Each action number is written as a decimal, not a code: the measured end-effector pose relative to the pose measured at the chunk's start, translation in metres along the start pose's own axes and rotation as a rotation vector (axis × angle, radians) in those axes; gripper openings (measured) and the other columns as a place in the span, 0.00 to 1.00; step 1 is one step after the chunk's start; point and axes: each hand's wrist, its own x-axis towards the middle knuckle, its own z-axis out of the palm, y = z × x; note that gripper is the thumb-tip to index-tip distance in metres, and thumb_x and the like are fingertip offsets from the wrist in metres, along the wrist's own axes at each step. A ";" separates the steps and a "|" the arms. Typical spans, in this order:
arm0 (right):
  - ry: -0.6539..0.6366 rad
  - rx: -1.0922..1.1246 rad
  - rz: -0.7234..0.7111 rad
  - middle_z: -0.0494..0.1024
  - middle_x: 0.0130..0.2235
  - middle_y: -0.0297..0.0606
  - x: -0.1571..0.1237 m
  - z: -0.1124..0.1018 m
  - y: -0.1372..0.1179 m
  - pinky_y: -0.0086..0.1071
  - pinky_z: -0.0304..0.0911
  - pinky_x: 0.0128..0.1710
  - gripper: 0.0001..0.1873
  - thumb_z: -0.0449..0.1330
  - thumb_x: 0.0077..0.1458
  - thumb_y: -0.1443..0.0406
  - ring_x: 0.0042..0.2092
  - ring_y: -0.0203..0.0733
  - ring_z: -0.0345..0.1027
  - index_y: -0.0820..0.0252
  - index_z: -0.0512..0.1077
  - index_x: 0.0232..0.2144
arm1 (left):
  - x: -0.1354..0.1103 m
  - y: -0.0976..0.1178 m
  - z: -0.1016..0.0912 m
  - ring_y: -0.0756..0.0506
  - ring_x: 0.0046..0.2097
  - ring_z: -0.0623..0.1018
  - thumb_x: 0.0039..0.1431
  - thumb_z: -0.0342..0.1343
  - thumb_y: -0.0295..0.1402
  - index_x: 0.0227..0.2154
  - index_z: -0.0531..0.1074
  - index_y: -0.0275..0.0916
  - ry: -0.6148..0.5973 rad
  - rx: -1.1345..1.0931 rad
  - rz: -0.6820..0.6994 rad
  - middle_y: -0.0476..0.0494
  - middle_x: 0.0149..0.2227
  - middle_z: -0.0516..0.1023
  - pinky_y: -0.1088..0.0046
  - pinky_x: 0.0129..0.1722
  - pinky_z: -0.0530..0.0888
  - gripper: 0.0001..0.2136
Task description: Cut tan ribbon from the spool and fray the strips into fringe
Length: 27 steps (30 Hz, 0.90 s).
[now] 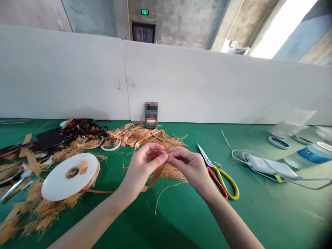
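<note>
Over the middle of the green table, my left hand (145, 166) and my right hand (188, 166) meet with their fingertips pinched together. An orange-tan ribbon (157, 175) hangs in a loop from the pinch and runs behind my left wrist to a white spool (58, 180) on the left. Both hands are closed on the ribbon's end; the exact grip of each is partly hidden by the fingers. Behind and beneath the hands lies a pile of frayed ribbon pieces (155, 136). Scissors (220, 178) with one red and one yellow handle lie right of my right hand.
A phone (151, 115) leans upright against the white partition (220, 83). Dark brown ribbons (85, 128), a black box-like object (49, 139) and loose fibres crowd the left. Rightward are a white power strip (271, 167) with cables, a plastic bottle (311, 154) and a tape ring (279, 142).
</note>
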 end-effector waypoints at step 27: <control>-0.098 -0.257 -0.192 0.76 0.31 0.35 0.025 -0.007 -0.022 0.33 0.64 0.35 0.09 0.57 0.52 0.76 0.34 0.36 0.69 0.59 0.71 0.24 | 0.014 0.009 0.002 0.49 0.33 0.74 0.49 0.61 0.27 0.31 0.73 0.41 -0.011 0.117 0.119 0.50 0.29 0.75 0.72 0.37 0.74 0.05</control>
